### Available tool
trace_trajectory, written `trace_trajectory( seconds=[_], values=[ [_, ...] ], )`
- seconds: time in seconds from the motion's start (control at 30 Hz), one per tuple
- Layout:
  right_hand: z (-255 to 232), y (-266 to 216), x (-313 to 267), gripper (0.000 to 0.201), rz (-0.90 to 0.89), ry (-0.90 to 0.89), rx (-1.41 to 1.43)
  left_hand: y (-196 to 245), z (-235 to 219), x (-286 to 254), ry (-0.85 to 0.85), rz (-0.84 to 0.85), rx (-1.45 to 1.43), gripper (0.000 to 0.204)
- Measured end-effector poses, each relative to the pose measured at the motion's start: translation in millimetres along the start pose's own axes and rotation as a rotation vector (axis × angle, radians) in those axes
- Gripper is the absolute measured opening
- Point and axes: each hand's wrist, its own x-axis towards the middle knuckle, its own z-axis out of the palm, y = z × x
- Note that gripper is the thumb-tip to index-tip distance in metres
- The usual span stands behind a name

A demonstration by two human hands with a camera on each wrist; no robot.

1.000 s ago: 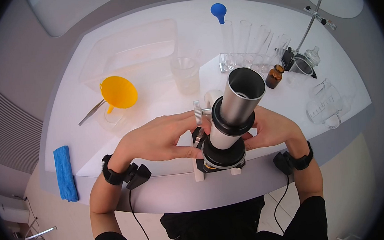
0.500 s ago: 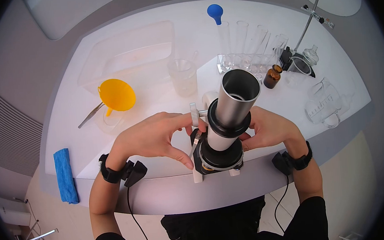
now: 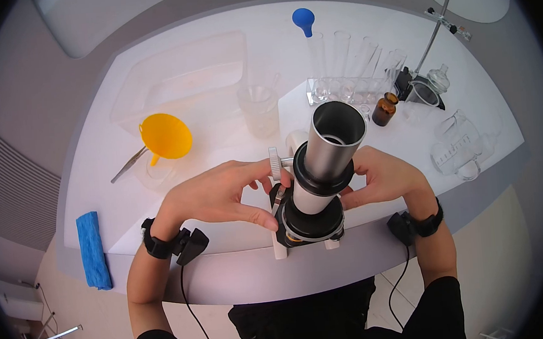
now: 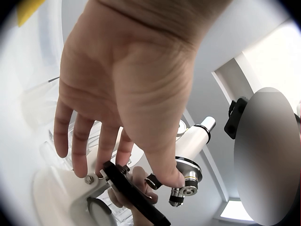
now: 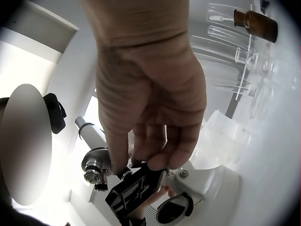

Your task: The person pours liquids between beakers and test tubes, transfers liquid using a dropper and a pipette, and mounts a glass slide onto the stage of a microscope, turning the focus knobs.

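A white and black microscope [image 3: 313, 201] with a metal eyepiece tube stands near the table's front edge, facing the person. My left hand [image 3: 219, 193] is at its left side. Its fingers hang nearly straight by the stage [image 4: 136, 197], with the thumb beside the objective lenses [image 4: 177, 197]. On the other side, my right hand [image 3: 383, 173] has its fingers curled at the stage edge by a metal clip [image 5: 162, 180], the thumb at the stage's near side. The microscope tube hides part of both hands in the head view.
Left are a yellow funnel [image 3: 167, 136], tweezers [image 3: 129, 165], a blue cloth [image 3: 93, 250] and a clear bin [image 3: 179, 49]. A plastic beaker [image 3: 259, 110] stands behind the microscope. At right are racked test tubes [image 3: 341, 52], a brown bottle [image 3: 384, 111], a glass beaker [image 3: 455, 148] and a metal stand [image 3: 437, 32].
My left thumb drew back from the microscope's stage, then moved a little toward it again. The right hand stays at the stage. The head view has shifted slightly.
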Motion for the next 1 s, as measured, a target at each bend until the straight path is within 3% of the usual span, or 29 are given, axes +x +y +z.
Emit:
trace_trajectory(
  seconds=[0.07, 0.13, 0.23, 0.47, 0.73, 1.0],
  values=[
    [-1, 3, -1, 0.017, 0.012, 0.048, 0.069, 2, 1, 0, -0.002, -0.055, 0.021, 0.057],
    [-1, 10, 0, 0.017, -0.066, 0.232, 0.137, 2, 1, 1, 0.009, -0.035, 0.033, 0.054],
    [0, 15, -1, 0.019, -0.140, 0.268, 0.180, 3, 2, 2, 0.019, -0.026, 0.050, 0.049],
    [8, 7, 5, 0.027, -0.299, 0.219, 0.142, 5, 2, 2, 0.015, -0.070, 0.048, 0.047],
    [14, 9, 2, 0.040, -0.146, 0.128, 0.286, 5, 3, 3, 0.023, -0.065, 0.024, 0.050],
    [20, 6, 0, 0.044, -0.107, 0.047, 0.378, 5, 3, 3, 0.034, -0.061, 0.049, 0.051]
  ],
)
